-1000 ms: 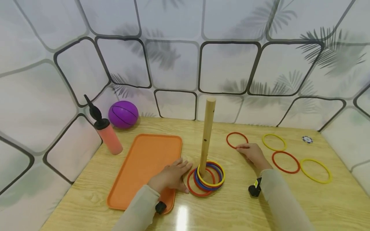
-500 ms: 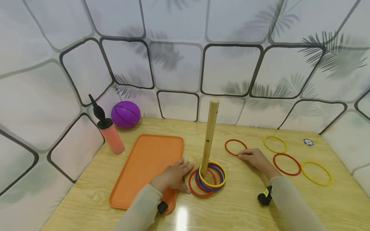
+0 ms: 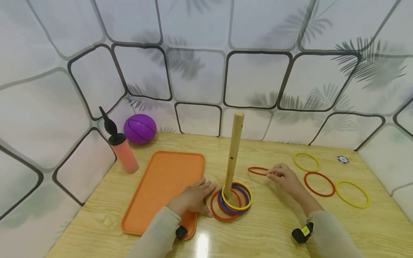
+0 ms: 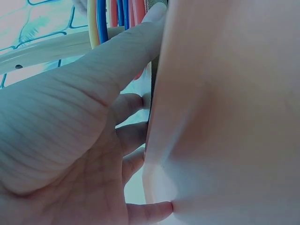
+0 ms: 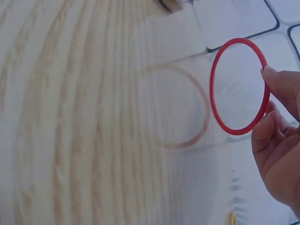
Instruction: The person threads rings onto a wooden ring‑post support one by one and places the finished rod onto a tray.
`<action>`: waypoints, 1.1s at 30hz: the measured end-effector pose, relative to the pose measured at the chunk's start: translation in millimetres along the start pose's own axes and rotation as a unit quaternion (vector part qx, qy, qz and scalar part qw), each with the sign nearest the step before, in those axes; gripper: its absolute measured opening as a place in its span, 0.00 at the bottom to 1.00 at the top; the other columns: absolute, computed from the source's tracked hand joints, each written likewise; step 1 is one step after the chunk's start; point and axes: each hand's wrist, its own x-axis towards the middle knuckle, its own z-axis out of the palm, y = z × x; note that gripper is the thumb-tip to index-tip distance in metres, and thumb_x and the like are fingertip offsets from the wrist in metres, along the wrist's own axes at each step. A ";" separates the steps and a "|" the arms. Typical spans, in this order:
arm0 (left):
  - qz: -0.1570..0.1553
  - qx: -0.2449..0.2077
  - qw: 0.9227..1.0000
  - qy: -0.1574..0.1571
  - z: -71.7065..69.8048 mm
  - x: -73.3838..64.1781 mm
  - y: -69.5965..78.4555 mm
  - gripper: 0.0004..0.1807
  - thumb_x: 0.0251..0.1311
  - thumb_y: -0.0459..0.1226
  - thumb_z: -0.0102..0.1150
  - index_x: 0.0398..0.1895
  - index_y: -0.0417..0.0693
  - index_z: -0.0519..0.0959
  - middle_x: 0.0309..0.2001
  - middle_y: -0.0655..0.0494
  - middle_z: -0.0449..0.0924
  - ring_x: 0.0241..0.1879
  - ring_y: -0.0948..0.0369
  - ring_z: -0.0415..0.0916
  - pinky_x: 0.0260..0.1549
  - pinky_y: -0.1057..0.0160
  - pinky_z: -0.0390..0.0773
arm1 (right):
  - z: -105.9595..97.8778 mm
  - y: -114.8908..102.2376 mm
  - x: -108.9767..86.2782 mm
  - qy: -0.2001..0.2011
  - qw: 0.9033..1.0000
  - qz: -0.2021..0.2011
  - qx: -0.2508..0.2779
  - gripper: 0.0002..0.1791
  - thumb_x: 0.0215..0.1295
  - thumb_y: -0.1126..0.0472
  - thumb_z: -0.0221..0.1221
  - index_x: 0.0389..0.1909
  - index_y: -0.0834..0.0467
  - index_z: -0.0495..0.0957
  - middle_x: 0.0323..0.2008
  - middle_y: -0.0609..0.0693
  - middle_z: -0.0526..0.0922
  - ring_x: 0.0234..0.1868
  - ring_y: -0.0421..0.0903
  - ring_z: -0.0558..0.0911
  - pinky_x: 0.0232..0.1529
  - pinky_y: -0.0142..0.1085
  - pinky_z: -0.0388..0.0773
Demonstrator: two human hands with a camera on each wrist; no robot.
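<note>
My right hand pinches a thin red ring by its edge between thumb and fingers. In the right wrist view the ring hangs above the wooden table, its faint reflection beside it. My left hand lies with its fingers extended over the right edge of an orange tray, fingertips and thumb reaching past the rim. Just right of those fingertips stands a wooden peg. Several yellow, red and blue rings lie stacked around its foot. The lowest red one sticks out to the left.
To the right on the table lie a yellow ring, a red ring and another yellow ring. A poker chip sits behind them. At the back left are a purple ball and a pink hand pump.
My right hand has lifted the red ring off the table and tilted it, so it now looks flatter in the head view. The left hand stays put on the tray's edge.
</note>
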 end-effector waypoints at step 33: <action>0.001 -0.004 1.000 -0.003 0.3 -0.4 0.0 0.54 0.44 0.53 0.72 0.74 0.52 0.56 0.73 0.51 0.53 0.73 0.52 0.42 0.61 0.37 0.55 | -51.8 -67.2 -36.7 0.025 0.928 -0.002 0.372 0.12 0.70 0.65 0.52 0.41 0.56 0.84 0.25 0.44 0.81 0.14 0.35 0.68 0.11 0.27 0.67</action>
